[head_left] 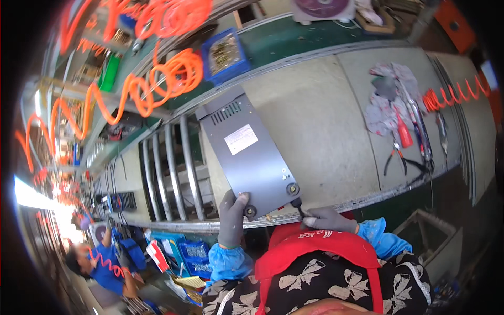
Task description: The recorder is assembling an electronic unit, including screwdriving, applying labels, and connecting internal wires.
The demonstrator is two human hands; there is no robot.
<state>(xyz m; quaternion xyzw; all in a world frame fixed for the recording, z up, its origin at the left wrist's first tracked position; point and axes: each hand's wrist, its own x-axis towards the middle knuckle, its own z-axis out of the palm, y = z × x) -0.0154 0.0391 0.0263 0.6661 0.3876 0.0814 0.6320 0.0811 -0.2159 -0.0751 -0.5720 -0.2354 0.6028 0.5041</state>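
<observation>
A long grey metal casing (pixel 251 163) lies on the bench, with a white label, slots at its far end and two round feet at its near corners. My left hand (pixel 231 218), in a grey glove, grips its near left corner, the thumb on top beside one foot. At the near right corner my right hand (pixel 329 219), also gloved, is closed at the fingertips around a short black piece (pixel 297 202) that meets the casing's edge. Whether this is a cord or a tool, I cannot tell.
Metal rollers (pixel 173 170) lie left of the casing. A blue bin (pixel 226 55) of small brass-coloured parts stands beyond it, near orange coiled hoses (pixel 178 73). Pliers (pixel 401 160), a red-handled tool (pixel 403 131) and a rag (pixel 378 113) lie to the right. A co-worker (pixel 107 265) is at far left.
</observation>
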